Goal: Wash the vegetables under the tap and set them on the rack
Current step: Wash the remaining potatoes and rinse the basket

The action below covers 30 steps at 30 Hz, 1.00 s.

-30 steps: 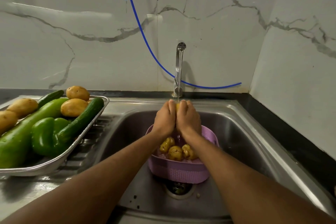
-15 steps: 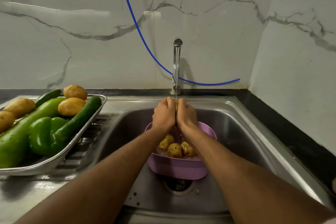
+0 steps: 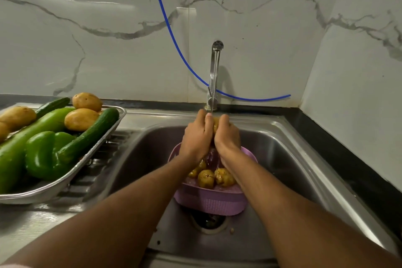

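Midway by the look of it: left hand (image 3: 196, 137) and right hand (image 3: 228, 137) cupped round one potato (image 3: 215, 124) under the tap (image 3: 214, 76), more potatoes (image 3: 212, 177) waiting in the purple colander (image 3: 212, 201), washed vegetables (image 3: 54, 137) piled on the steel tray (image 3: 65, 183).

left hand (image 3: 196, 137), right hand (image 3: 227, 137), pressed together, fingers curled

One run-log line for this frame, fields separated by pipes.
step: rinsing | left hand and right hand: hold potato under tap | below: purple basket in sink | tray: other vegetables
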{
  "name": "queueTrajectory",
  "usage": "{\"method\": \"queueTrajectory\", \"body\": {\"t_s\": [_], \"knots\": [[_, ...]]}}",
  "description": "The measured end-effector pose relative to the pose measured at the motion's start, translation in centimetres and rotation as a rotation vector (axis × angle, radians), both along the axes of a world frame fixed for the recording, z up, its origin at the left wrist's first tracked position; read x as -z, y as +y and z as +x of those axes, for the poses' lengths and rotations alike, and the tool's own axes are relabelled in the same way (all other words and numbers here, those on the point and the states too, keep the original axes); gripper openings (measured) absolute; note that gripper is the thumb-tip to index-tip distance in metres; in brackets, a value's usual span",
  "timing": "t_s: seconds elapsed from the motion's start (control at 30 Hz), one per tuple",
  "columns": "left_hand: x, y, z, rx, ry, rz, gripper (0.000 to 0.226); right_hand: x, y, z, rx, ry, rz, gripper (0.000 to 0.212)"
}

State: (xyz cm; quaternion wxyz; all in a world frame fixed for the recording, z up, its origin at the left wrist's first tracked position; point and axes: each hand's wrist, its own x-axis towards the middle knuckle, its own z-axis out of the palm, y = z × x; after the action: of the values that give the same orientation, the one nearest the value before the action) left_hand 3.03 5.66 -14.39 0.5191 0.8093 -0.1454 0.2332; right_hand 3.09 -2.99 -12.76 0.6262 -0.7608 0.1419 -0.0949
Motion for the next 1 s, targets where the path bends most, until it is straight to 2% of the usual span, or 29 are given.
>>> {"method": "queueTrajectory", "body": {"t_s": [0.07, 0.17, 0.23, 0.3, 0.37, 0.47, 0.53, 0.63, 0.7, 0.77, 0.9, 1.0], "knots": [[0.6, 1.0, 0.1, 0.021, -0.090, 0.195, 0.023, -0.4, -0.1, 0.1, -0.070, 0.144, 0.154, 0.055], [1.5, 2.3, 0.4, -0.010, -0.168, 0.517, 0.036, -1.0, -0.9, -0.8, -0.156, 0.343, 0.296, 0.060], [1.5, 2.4, 0.5, -0.031, -0.207, 0.564, 0.036, -1.2, -1.2, -1.4, -0.186, 0.368, 0.309, 0.058], [1.0, 1.9, 0.6, -0.073, -0.197, 0.499, 0.034, -1.1, -1.0, -1.2, -0.133, 0.318, 0.316, 0.057], [0.3, 0.6, 0.5, -0.117, -0.083, 0.386, 0.041, -0.6, -0.7, -0.6, -0.020, 0.223, 0.246, 0.058], [-0.7, -0.7, 1.0, -0.125, 0.164, 0.229, 0.051, 0.5, -1.1, 0.1, 0.099, 0.027, -0.036, 0.056], [-1.4, -0.9, 1.4, -0.069, 0.343, 0.061, 0.049, 0.6, -1.3, -0.3, 0.131, -0.092, -0.229, 0.053], [-2.0, -0.5, 1.3, 0.012, 0.716, -0.213, 0.046, 0.7, -1.2, -0.6, 0.137, -0.208, -0.429, 0.046], [-2.1, -0.4, 1.0, 0.027, 0.826, -0.269, 0.052, 1.0, -1.3, -0.4, 0.123, -0.261, -0.506, 0.044], [-1.5, -0.5, 1.2, 0.007, 0.785, -0.301, 0.056, 1.4, -1.2, -0.1, 0.108, -0.288, -0.515, 0.043], [0.0, -1.0, 0.7, -0.122, 0.333, -0.188, 0.067, 1.1, -0.5, 0.4, 0.078, -0.266, -0.374, 0.043], [0.6, -0.5, 0.2, -0.129, 0.136, -0.185, 0.056, 1.1, 0.1, 0.6, 0.069, -0.320, -0.312, 0.042]]}}
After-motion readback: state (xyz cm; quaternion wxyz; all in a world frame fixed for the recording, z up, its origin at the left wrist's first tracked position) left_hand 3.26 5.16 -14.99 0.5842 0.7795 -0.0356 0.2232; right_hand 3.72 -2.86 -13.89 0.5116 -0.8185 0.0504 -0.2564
